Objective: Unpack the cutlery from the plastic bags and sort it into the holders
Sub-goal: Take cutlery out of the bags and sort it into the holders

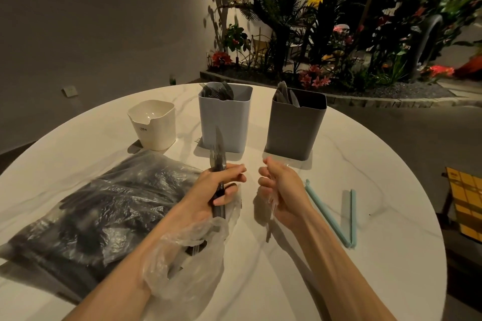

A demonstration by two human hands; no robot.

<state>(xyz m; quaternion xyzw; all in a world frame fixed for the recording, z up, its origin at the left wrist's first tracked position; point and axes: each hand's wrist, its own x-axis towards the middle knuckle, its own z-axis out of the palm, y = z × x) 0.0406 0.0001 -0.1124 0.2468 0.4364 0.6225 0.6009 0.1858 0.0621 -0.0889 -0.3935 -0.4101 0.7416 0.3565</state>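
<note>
My left hand (221, 185) grips a bundle of black plastic cutlery (218, 156), a knife and forks pointing up, with a clear wrapper (193, 263) hanging from its lower end over my wrist. My right hand (279, 185) is closed on a thin clear plastic strip (272, 206). A large clear bag of black cutlery (99, 206) lies at the left. Behind stand three holders: a white one (154, 125), a light blue one (225, 122) holding forks, and a dark grey one (294, 128) holding grey utensils.
The round white marble table (365, 164) carries two light blue sealing sticks (336, 214) at the right. A loose fork lies behind the white and blue holders. A yellow chair (464, 203) stands past the right edge, and plants fill the background.
</note>
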